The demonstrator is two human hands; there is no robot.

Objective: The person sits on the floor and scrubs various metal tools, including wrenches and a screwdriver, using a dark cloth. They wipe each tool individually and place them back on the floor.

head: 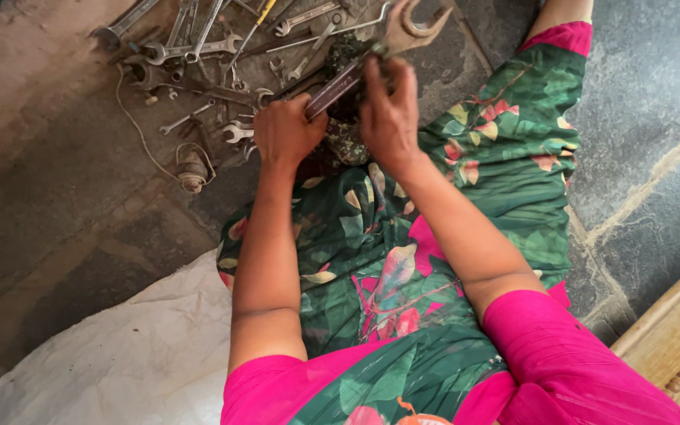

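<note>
Both hands are gripping one large open-ended wrench (371,59): left hand (285,134) closing fingers on its shank, right hand (391,110) steadying near the jaw above a grimy part (345,138), spare spanners (198,47) lying far-left on the floor (57,205).

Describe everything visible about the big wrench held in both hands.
The big wrench is an open-ended spanner of dull, rusty-looking metal with a flat, darker shaft. It lies slanted, its forked open jaw pointing up and right toward the frame's top edge. The left hand grips the lower end of the shaft; the right hand wraps the shaft nearer the head. A dark, grimy lump sits beneath it, what it is unclear. It is held above the stone floor, beside a pile of smaller wrenches.
</note>
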